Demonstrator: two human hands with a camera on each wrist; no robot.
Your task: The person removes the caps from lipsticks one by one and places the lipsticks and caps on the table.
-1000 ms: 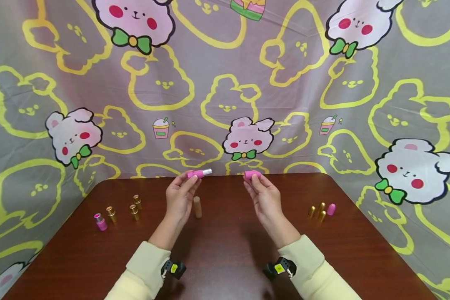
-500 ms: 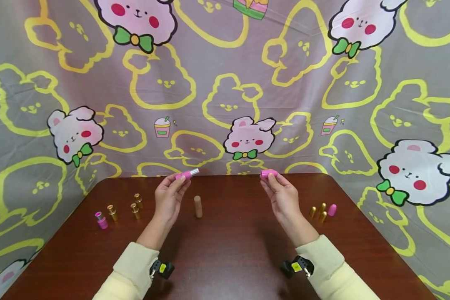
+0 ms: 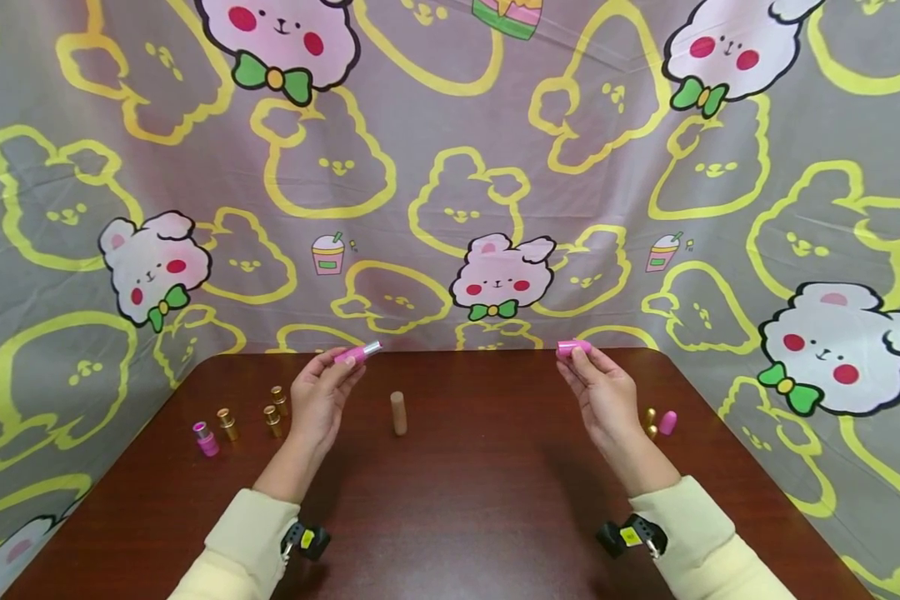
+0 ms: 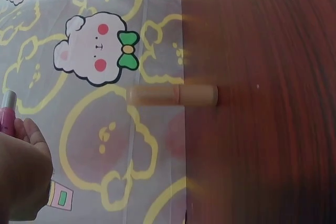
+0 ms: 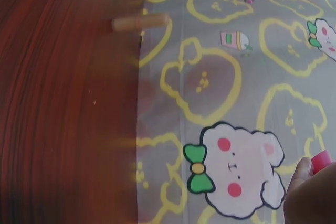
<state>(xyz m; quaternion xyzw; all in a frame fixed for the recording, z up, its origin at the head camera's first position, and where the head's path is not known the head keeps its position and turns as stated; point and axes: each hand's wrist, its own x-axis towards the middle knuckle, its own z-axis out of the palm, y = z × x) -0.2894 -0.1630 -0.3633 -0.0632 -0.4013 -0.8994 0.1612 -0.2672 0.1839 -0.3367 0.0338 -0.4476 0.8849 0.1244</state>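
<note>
My left hand (image 3: 317,408) holds a pink lipstick tube (image 3: 350,356) above the table's far part, its silver inner collar pointing right. The same lipstick tube (image 4: 7,121) shows at the left edge of the left wrist view. Off to the right, my right hand (image 3: 606,398) pinches a pink lipstick cap (image 3: 572,347) between thumb and fingers. In the right wrist view, only part of that cap (image 5: 321,161) peeks out beyond the hand. Between the hands, a closed beige lipstick tube (image 3: 398,414) stands upright on the brown table (image 3: 465,500).
At the left stand an uncapped pink lipstick tube (image 3: 206,439) and several gold tubes (image 3: 227,425) without caps. On the right, a pink cap (image 3: 668,422) stands beside gold caps (image 3: 651,431), partly hidden by my right forearm. A patterned cloth (image 3: 600,200) hangs behind the table.
My hands have moved farther apart, the left hand going left with the lipstick tube and the right hand going right with the cap. The items on the table stay put.
</note>
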